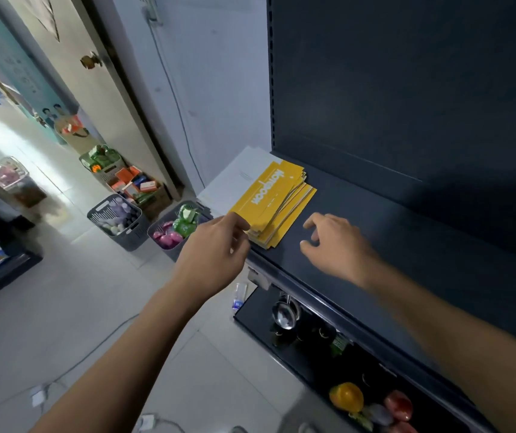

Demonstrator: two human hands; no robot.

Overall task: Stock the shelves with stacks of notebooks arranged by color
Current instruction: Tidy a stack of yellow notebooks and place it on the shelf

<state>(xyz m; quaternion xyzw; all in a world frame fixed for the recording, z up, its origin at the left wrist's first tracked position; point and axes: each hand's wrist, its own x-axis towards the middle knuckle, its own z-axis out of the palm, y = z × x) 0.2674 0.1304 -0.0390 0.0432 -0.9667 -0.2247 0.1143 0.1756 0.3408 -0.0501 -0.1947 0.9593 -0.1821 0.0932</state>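
A stack of yellow notebooks [277, 201] lies slightly fanned on the dark blue shelf [406, 232], near its left end. My left hand [216, 248] is at the stack's near left corner, fingertips touching the top cover's edge. My right hand [334, 242] hovers just above the bare shelf to the right of the stack, fingers spread and curled, holding nothing. A white board or sheet [234, 179] lies under and behind the stack at the shelf's left end.
The shelf's dark back panel [406, 89] rises behind. A lower shelf [328, 348] holds a metal ladle, toy peppers and tomatoes. Grey baskets [114, 220] of goods stand on the tiled floor at left, near a door. Cables run across the floor.
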